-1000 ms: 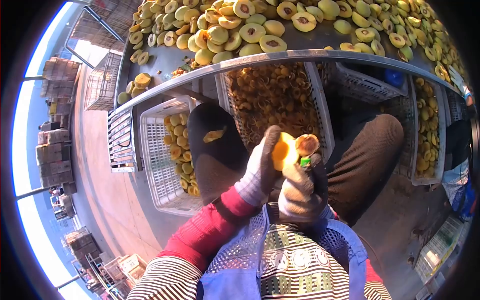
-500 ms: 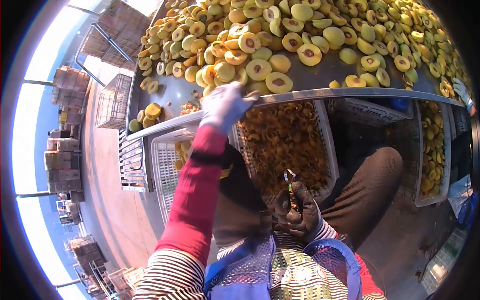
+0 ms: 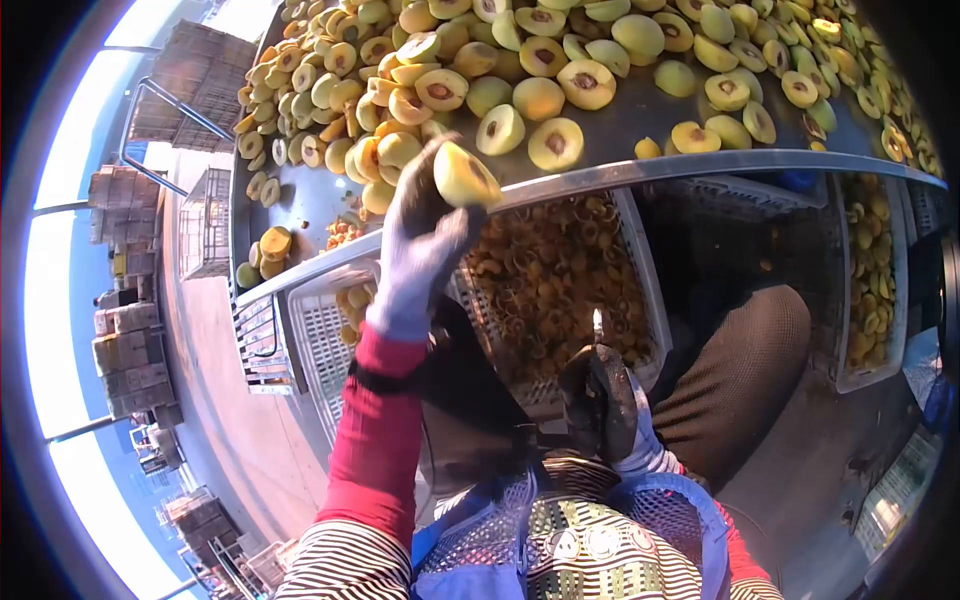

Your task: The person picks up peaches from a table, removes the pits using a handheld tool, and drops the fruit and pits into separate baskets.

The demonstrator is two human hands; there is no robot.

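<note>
My left hand (image 3: 420, 235), in a pale glove, is raised at the metal table's edge (image 3: 700, 165) and grips a yellow fruit half (image 3: 465, 175). My right hand (image 3: 605, 405), in a dark glove, rests low by my lap and holds a small pitting tool (image 3: 598, 325) with its metal tip pointing up. Many halved yellow fruits with pits (image 3: 560, 70) cover the table. Under the table, between my knees, a white crate of pits and scraps (image 3: 550, 275) stands.
A white crate with fruit halves (image 3: 335, 320) stands to the left under the table, and another crate of fruit (image 3: 870, 280) to the right. Stacked crates (image 3: 130, 340) line the floor at far left. My dark-trousered knees (image 3: 740, 340) flank the middle crate.
One second ago both hands worked one fruit at my lap. The left hand then reached up to the table and now lifts a fresh fruit half from it; the right hand stays low with the tool.
</note>
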